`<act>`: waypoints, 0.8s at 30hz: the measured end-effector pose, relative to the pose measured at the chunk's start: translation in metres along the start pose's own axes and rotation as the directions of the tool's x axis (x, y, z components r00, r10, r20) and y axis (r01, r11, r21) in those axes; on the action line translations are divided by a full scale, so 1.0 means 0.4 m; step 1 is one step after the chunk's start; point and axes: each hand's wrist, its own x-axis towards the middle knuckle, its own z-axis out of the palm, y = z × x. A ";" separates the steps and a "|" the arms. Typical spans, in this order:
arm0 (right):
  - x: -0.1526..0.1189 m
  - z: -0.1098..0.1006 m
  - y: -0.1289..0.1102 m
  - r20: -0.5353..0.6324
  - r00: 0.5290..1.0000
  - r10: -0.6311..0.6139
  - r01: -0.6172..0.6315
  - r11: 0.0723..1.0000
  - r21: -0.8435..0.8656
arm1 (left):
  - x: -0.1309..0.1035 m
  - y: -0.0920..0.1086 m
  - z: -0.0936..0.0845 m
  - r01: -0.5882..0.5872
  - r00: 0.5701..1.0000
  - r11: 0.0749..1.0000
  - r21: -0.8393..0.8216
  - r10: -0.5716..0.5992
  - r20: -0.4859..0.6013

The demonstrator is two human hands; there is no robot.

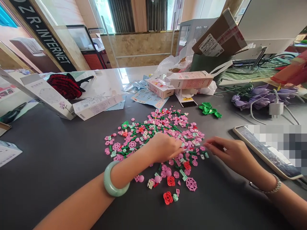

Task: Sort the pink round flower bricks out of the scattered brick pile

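A spread of small building-block pieces [146, 140], mostly pink with green, pale mint and red ones, lies on the dark table. Reaching over its middle, my left hand [165, 147] has its fingers pinched together among the pieces; what they hold is too small to make out. My right hand [226, 151] is at the right edge of the spread, fingers stretched out and apart, fingertips close to a pink round piece [202, 148]. Closer to me lie a red rose-shaped piece [168, 198], another red rose piece [171, 181] and a pink web-shaped ring [191, 184].
Green leaf pieces [209, 110] lie behind the right hand. A phone [266, 153] rests at right, near a white charger [276, 108] and purple artificial flowers [261, 95]. Opened boxes [98, 104], instruction sheets [150, 98] and a pink-white box [160, 88] stand at the back.
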 end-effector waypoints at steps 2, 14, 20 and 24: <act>-0.001 -0.003 -0.002 -0.009 1.000 -0.005 0.005 1.000 -0.003 | -0.001 -0.011 -0.001 -0.023 1.000 1.000 0.008 0.023 -0.005; -0.004 -0.009 -0.009 -0.045 0.997 -0.055 0.055 0.998 0.003 | 0.001 -0.033 -0.010 0.078 0.995 0.996 0.050 -0.074 -0.069; -0.003 -0.011 -0.009 -0.056 0.996 -0.064 0.064 0.998 -0.004 | 0.000 -0.042 -0.009 0.229 0.971 0.972 -0.043 -0.231 -0.063; -0.004 -0.013 -0.011 -0.043 0.998 -0.055 0.055 0.999 0.000 | -0.005 -0.048 0.007 0.221 0.975 0.968 -0.115 -0.215 0.062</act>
